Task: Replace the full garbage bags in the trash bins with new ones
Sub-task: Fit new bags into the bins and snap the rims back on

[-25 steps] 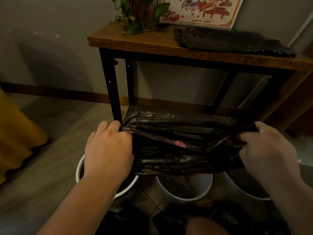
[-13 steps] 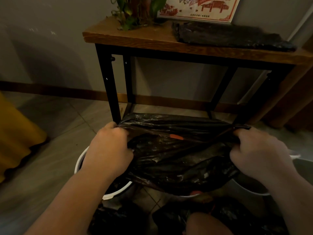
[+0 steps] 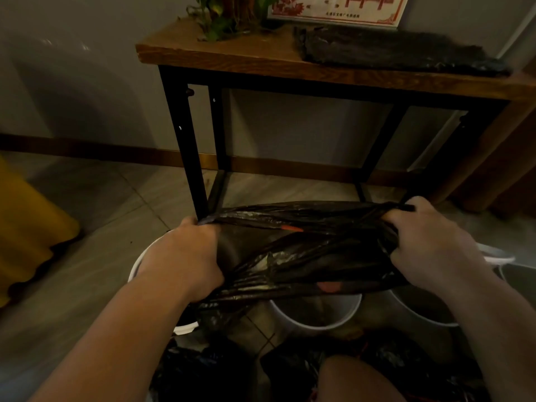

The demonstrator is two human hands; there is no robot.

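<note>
Stretching between my left hand (image 3: 185,256) and right hand (image 3: 429,242), the garbage bag (image 3: 304,256) looks black, wrinkled, glossy; fingers (image 3: 401,227) clutch it, tips hidden.

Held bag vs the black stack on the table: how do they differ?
The held bag is stretched between left hand and right hand; the table stack lies untouched on the wooden table.
The held bag is spread and wrinkled; the table stack lies flat, folded.
The held bag hangs over the white bins; the table stack sits higher, near the wall.
Both are black plastic.
</note>
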